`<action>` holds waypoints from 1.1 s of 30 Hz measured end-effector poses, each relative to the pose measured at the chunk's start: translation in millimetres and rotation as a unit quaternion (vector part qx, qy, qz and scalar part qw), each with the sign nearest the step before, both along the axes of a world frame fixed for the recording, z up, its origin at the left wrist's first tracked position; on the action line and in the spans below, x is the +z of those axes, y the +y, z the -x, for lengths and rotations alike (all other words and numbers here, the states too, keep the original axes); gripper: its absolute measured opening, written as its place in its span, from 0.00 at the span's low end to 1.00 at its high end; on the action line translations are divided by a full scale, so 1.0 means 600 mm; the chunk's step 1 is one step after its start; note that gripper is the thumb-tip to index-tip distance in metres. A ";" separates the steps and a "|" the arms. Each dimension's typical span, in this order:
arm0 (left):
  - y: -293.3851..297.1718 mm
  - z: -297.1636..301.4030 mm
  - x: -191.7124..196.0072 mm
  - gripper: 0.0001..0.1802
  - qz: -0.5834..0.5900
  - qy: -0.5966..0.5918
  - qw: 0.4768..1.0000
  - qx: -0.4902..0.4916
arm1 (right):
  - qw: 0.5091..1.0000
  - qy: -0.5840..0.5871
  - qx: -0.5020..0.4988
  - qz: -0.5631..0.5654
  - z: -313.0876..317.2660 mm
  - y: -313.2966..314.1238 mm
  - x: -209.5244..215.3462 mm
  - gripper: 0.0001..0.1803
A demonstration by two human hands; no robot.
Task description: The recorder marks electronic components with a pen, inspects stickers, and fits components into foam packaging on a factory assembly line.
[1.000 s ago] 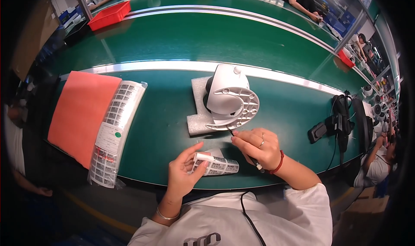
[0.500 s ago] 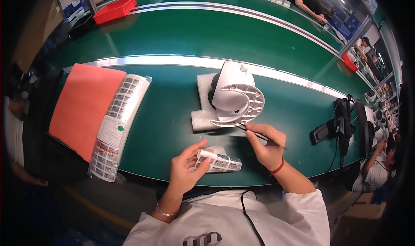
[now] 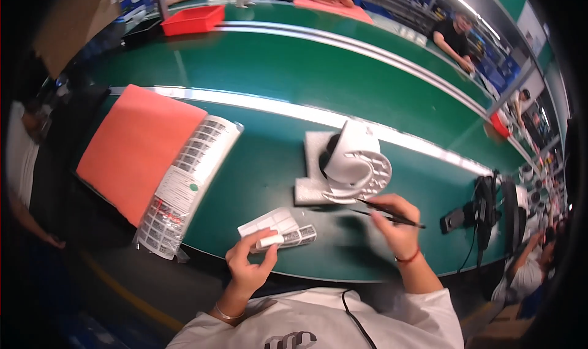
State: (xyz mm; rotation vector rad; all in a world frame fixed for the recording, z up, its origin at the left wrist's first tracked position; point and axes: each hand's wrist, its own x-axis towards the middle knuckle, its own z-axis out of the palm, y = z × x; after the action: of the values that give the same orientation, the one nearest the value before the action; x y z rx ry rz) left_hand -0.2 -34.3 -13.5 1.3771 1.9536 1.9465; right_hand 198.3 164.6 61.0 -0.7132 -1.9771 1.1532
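My left hand (image 3: 250,265) pinches a partly rolled sheet of labels (image 3: 299,235) between thumb and fingers, low over the near part of the bench. A paler, flat part of the sheet shows beyond my fingertips. In my right hand (image 3: 398,226) is a pair of black tweezers (image 3: 401,218), pointing left. The tips come up to the near rim of a white security-camera-like housing (image 3: 352,159) with a ribbed, rounded base; whether they touch it I cannot tell. The housing rests tilted on a pale foam block (image 3: 308,191).
At left lie an orange-pink sheet (image 3: 144,147) and a plastic-bagged stack of labels (image 3: 184,186). Black cables and adapters (image 3: 484,202) sit at right. Beyond the pale rail runs a green surface (image 3: 275,73) with a red tray (image 3: 195,20). Other people work around the benches.
The whole view has shifted, so the bench items appear farther right and lower. More of the label sheet's flat, pale part shows beside the roll. The tweezers stay near the base rim.
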 end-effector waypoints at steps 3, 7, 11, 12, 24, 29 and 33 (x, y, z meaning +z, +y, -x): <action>-0.010 0.010 0.005 0.17 0.018 0.016 1.000 0.015 | 0.991 0.092 0.040 0.087 -0.030 0.048 0.057 0.14; -0.004 0.003 0.004 0.16 0.030 0.021 0.999 0.009 | 0.993 0.056 -0.003 -0.100 -0.006 0.103 0.114 0.12; 0.004 0.004 0.008 0.15 0.040 0.076 0.996 0.033 | 0.944 -0.214 0.083 -0.236 0.046 0.131 0.157 0.09; 0.004 0.001 0.004 0.15 0.033 0.088 0.995 0.040 | 0.940 -0.265 0.144 -0.161 0.044 0.138 0.149 0.09; 0.009 -0.009 0.027 0.13 0.018 0.102 0.992 0.069 | 0.959 -0.195 0.185 -0.088 0.075 0.266 0.149 0.15; 0.021 -0.015 0.035 0.13 0.011 0.108 0.992 0.065 | 0.906 -0.175 -0.077 -0.378 0.084 0.379 0.054 0.13; 0.023 -0.017 0.034 0.14 0.019 0.117 0.991 0.062 | 0.761 -0.253 -0.208 -0.560 0.086 0.463 -0.061 0.07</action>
State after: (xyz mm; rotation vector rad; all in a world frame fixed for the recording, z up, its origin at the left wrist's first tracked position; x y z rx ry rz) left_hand 9.8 -20.2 7.2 1.5737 2.2151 1.8584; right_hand 146.5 442.2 24.3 -0.7341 -2.2744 -0.6144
